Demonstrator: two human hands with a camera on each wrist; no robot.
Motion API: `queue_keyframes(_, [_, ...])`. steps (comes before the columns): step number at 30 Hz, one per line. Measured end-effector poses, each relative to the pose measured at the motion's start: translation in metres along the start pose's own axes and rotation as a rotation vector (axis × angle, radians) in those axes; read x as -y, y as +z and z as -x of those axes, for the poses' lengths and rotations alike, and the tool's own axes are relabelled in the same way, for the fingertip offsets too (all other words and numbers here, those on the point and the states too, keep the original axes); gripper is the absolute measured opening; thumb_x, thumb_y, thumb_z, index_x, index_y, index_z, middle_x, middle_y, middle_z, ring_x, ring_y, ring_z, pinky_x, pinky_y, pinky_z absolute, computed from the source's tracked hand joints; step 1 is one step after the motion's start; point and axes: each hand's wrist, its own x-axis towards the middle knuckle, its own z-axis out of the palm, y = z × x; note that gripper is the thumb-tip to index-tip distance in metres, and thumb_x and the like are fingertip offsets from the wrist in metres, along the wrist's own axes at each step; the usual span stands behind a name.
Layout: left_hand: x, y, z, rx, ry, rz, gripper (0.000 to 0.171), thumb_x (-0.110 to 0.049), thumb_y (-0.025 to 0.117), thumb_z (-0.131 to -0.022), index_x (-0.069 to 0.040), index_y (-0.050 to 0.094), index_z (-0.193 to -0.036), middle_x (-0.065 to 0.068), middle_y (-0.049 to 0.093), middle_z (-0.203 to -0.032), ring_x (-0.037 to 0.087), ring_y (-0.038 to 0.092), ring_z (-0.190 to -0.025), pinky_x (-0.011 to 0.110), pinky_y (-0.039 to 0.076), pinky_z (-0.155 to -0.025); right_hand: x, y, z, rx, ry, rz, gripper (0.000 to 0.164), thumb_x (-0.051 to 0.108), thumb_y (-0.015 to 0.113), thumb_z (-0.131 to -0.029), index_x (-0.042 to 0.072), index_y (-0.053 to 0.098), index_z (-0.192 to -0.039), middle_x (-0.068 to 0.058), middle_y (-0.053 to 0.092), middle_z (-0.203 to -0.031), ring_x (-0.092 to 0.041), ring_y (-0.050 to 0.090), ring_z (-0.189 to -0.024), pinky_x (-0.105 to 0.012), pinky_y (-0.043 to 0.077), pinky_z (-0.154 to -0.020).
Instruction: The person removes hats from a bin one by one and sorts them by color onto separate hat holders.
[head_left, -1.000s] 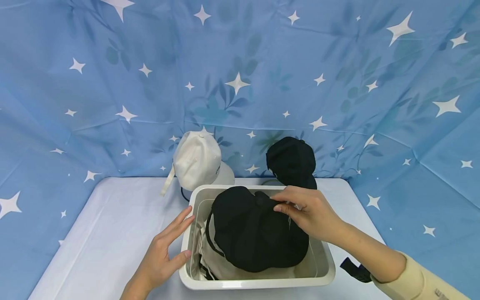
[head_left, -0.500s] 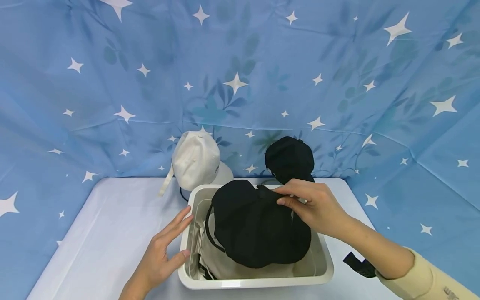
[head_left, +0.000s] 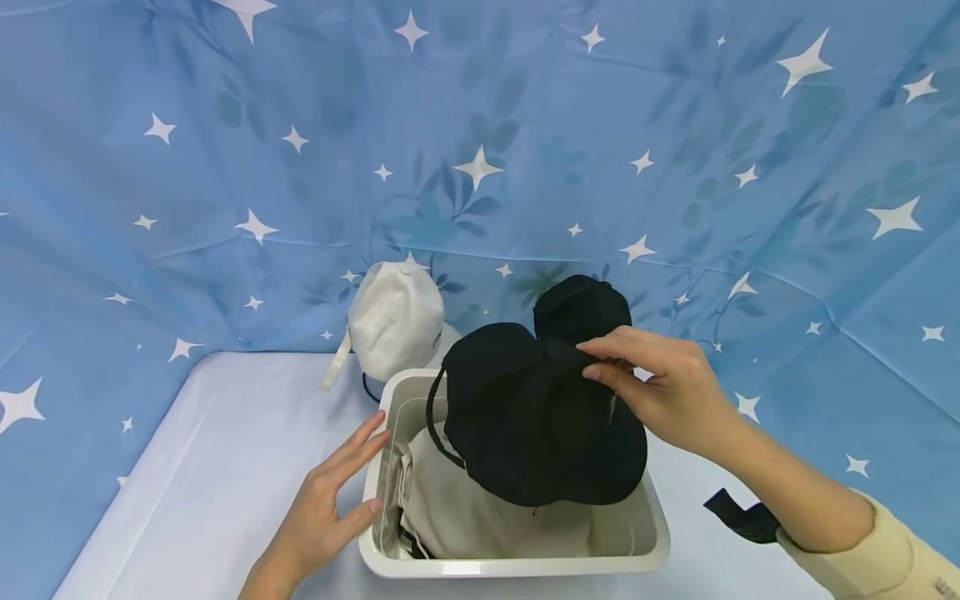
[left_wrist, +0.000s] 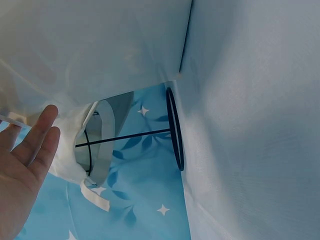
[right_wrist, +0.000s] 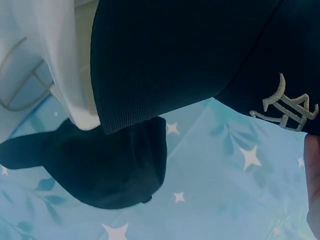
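Observation:
My right hand [head_left: 667, 383] pinches a black bucket hat [head_left: 543, 417] between thumb and fingers near the top of its crown. The hat hangs tilted over the white plastic bin [head_left: 517, 568], with a black cord loop at its left side. Light embroidery [right_wrist: 287, 105] and a stitched brim [right_wrist: 150, 95] show on it in the right wrist view. With fingers spread and fairly straight, my left hand [head_left: 318, 500] rests against the bin's left rim. Beige fabric [head_left: 487, 525] lies inside the bin, below the hat.
Behind the bin, a white cap [head_left: 393, 321] sits at the left on a black wire stand [left_wrist: 172, 130]. A black cap [head_left: 581, 304] stands at the back right, partly behind the hat. A blue star-patterned cloth backs the white table. A black strap [head_left: 742, 517] appears by the right forearm.
My right hand has raised the black hat up and to the right, baring more of the beige fabric in the bin. My left hand has stayed at the rim.

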Motion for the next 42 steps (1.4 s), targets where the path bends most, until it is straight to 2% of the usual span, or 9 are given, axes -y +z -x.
queue_keyframes(5, [0.001, 0.001, 0.0, -0.004, 0.019, 0.0, 0.071, -0.006, 0.072, -0.079, 0.004, 0.056, -0.147, 0.023, 0.045, -0.16, 0.023, 0.048, -0.146, 0.021, 0.034, -0.117, 0.0, -0.012, -0.005, -0.017, 0.027, 0.01, 0.037, 0.032, 0.065, -0.103, -0.003, 0.076, -0.107, -0.008, 0.075, -0.092, -0.006, 0.065, -0.082, -0.014, 0.055, -0.078])
queue_keyframes(11, [0.001, 0.002, 0.001, -0.002, 0.0, 0.006, 0.071, -0.005, 0.071, -0.079, 0.001, 0.056, -0.148, 0.021, 0.044, -0.161, 0.024, 0.048, -0.146, 0.021, 0.034, -0.117, -0.002, -0.029, -0.012, -0.051, 0.042, 0.101, 0.042, 0.036, 0.065, -0.103, -0.004, 0.077, -0.105, -0.008, 0.075, -0.09, -0.004, 0.062, -0.08, -0.011, 0.052, -0.079])
queue_keyframes(17, [0.001, 0.0, 0.0, -0.004, 0.002, 0.007, 0.074, -0.005, 0.071, -0.078, -0.003, 0.055, -0.15, 0.022, 0.044, -0.16, 0.024, 0.048, -0.146, 0.021, 0.034, -0.117, -0.009, -0.042, -0.02, -0.121, 0.102, 0.169, 0.05, 0.044, 0.064, -0.103, -0.003, 0.079, -0.101, -0.01, 0.076, -0.09, 0.001, 0.065, -0.085, -0.011, 0.051, -0.081])
queue_keyframes(19, [0.001, 0.0, 0.0, -0.004, 0.005, 0.012, 0.074, -0.005, 0.071, -0.078, -0.003, 0.055, -0.15, 0.023, 0.045, -0.16, 0.024, 0.048, -0.146, 0.021, 0.034, -0.117, -0.011, -0.046, -0.022, -0.143, 0.132, 0.19, 0.039, 0.034, 0.068, -0.102, -0.004, 0.079, -0.102, -0.012, 0.076, -0.091, 0.003, 0.065, -0.088, -0.011, 0.05, -0.082])
queue_keyframes(22, [0.002, 0.001, 0.0, -0.002, 0.01, 0.015, 0.073, -0.006, 0.072, -0.078, -0.002, 0.055, -0.15, 0.023, 0.045, -0.16, 0.024, 0.048, -0.146, 0.021, 0.035, -0.117, -0.013, -0.052, -0.024, -0.16, 0.185, 0.238, 0.013, 0.005, 0.076, -0.095, -0.004, 0.079, -0.103, -0.007, 0.077, -0.094, 0.006, 0.063, -0.091, -0.012, 0.049, -0.083])
queue_keyframes(25, [0.003, 0.001, -0.001, -0.001, 0.013, 0.016, 0.072, -0.007, 0.072, -0.079, 0.001, 0.056, -0.148, 0.022, 0.045, -0.16, 0.023, 0.048, -0.146, 0.021, 0.034, -0.117, -0.016, -0.057, -0.026, -0.162, 0.239, 0.29, 0.027, -0.018, 0.078, -0.081, -0.005, 0.079, -0.105, 0.004, 0.075, -0.098, 0.01, 0.062, -0.093, -0.012, 0.048, -0.084])
queue_keyframes(28, [0.003, 0.001, 0.0, -0.001, 0.013, 0.021, 0.07, -0.007, 0.072, -0.08, 0.003, 0.056, -0.147, 0.022, 0.045, -0.16, 0.023, 0.047, -0.147, 0.021, 0.034, -0.117, -0.02, -0.061, -0.029, -0.167, 0.271, 0.318, 0.028, -0.019, 0.077, -0.082, -0.006, 0.078, -0.106, 0.001, 0.076, -0.098, 0.012, 0.061, -0.095, -0.013, 0.048, -0.084])
queue_keyframes(33, [0.003, 0.001, 0.0, -0.004, 0.016, 0.021, 0.071, -0.006, 0.073, -0.079, 0.002, 0.056, -0.148, 0.023, 0.045, -0.16, 0.023, 0.047, -0.147, 0.021, 0.035, -0.117, -0.029, -0.065, -0.032, -0.195, 0.286, 0.346, 0.027, -0.016, 0.075, -0.085, -0.006, 0.078, -0.11, -0.022, 0.075, -0.097, 0.015, 0.058, -0.095, -0.012, 0.046, -0.084])
queue_keyframes(42, [0.002, 0.001, -0.001, -0.007, 0.018, 0.021, 0.071, -0.007, 0.072, -0.079, 0.001, 0.056, -0.148, 0.023, 0.045, -0.159, 0.023, 0.047, -0.147, 0.021, 0.034, -0.117, -0.048, -0.072, -0.032, -0.229, 0.37, 0.396, 0.023, -0.01, 0.072, -0.092, -0.006, 0.077, -0.113, -0.024, 0.074, -0.098, 0.019, 0.053, -0.091, -0.009, 0.043, -0.084])
